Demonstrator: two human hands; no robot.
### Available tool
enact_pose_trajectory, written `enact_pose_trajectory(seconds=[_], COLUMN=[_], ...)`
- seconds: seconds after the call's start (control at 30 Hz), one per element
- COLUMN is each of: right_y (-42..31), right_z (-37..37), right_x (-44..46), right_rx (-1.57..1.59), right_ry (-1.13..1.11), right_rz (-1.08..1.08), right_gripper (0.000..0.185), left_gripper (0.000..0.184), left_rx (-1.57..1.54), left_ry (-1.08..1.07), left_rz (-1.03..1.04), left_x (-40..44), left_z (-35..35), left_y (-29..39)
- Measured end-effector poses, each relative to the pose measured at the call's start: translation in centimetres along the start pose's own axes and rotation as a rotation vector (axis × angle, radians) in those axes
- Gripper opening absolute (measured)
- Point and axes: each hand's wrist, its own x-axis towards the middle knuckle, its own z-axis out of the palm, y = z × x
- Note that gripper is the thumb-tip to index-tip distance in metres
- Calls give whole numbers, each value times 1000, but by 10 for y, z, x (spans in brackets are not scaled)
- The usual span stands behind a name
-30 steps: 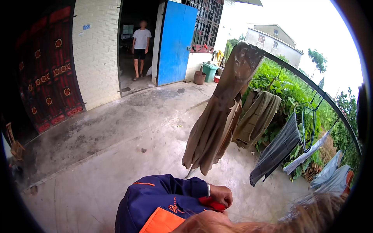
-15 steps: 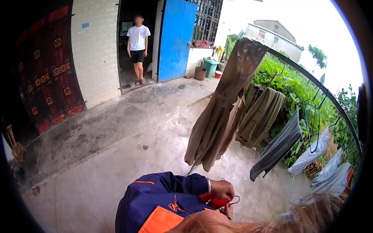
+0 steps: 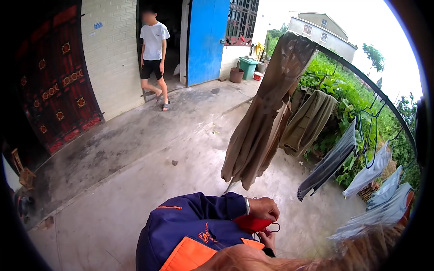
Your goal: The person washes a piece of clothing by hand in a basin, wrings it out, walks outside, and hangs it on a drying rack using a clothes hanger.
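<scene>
My left hand (image 3: 264, 209), at the end of a navy sleeve, is closed at the top of a piece of red cloth (image 3: 253, 222). Just below it, my right hand (image 3: 267, 240) is partly hidden by hair and jacket, its fingers bent around a thin dark clothes hanger (image 3: 276, 227) whose curved hook pokes out to the right. Both hands are close together in front of the navy and orange jacket (image 3: 194, 226). The lower part of the hanger and most of the cloth are out of sight.
Brown trousers (image 3: 264, 122) and olive trousers (image 3: 312, 119) hang from a dark curved bar (image 3: 361, 74), with a grey garment (image 3: 330, 158) and pale clothes on hangers farther right. A person (image 3: 154, 49) in a white shirt stands by the blue door (image 3: 207, 43). Buckets line the wall.
The person at the doorway has stepped forward and to the left, out past the door sill. My left hand has risen slightly over the hanger, and the view has shifted a little.
</scene>
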Motion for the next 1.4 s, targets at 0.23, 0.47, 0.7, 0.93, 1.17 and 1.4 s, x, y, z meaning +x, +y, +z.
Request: enact_pose_trajectory(seconds=[0.23,0.47,0.7,0.93,1.17,1.4], right_y=[-7,-34,-68,0,35,43], right_z=[-15,-32,-17,-19,-39,-65], right_x=[6,-1,-11,-2,-13,-35], right_rx=[131,270,-168,-709,-1030,-892], right_ry=[268,309,70,-154,25,76], right_rz=[30,-57,400,456,600,759], right_gripper=[4,8,32,43,29,25], left_gripper=[14,16,14,9,7,6], left_rx=[13,88,59,57,84,33], left_ry=[-28,-31,-23,-185,-309,-371], left_rz=[-36,-95,13,173,239,261], left_x=[-12,-25,-14,5,22,33], left_z=[-10,-23,-18,-5,7,5], left_y=[2,-8,-10,4,16,21])
